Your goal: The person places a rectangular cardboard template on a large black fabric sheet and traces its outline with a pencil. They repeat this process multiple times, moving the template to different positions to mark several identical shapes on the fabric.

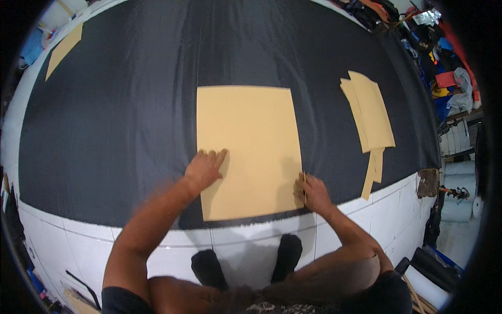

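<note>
A large tan card sheet, roughly rectangular, lies flat on a wide black sheet of material. My left hand presses on the card's left edge, fingers stretched out over its surface. At the card's lower right edge, my right hand is closed around a thin, upright, pencil-like stick. The stick's lower part is hidden by the fingers, so its exact kind is unclear.
Several smaller tan card pieces lie overlapping to the right. Another tan piece rests at the far left edge. White tiled floor borders the black material. Cluttered bags and cloth fill the far right; rolls lie near right.
</note>
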The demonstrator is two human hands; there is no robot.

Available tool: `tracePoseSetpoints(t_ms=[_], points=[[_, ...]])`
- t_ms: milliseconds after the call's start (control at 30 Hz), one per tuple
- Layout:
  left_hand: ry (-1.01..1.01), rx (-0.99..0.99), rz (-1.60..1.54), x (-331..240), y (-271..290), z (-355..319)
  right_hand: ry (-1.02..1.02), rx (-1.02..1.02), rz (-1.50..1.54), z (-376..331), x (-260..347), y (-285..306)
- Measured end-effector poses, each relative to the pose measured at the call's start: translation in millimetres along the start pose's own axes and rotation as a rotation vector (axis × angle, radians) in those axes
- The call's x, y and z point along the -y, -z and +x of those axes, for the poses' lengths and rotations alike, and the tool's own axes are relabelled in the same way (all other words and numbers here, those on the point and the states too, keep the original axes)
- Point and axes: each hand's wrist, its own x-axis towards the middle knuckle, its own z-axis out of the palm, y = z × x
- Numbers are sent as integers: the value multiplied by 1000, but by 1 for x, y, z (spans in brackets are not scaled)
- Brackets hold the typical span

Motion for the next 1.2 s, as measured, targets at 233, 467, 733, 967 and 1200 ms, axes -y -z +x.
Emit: tracePoseSetpoints(t_ms=[233,467,733,967,1200], points=[[1,69,56,4,7,24,96,-26,47,15,4,22],[-8,79,-45,12,8,38,-85,-57,243,114,-14,64],[-24,31,-41,9,12,40,74,-148,436,315,66,68],[42,-64,4,2,-8,50,12,-338,813,416,166,38],[72,60,-60,-3,8,60,-103,-348,800,437,190,21]])
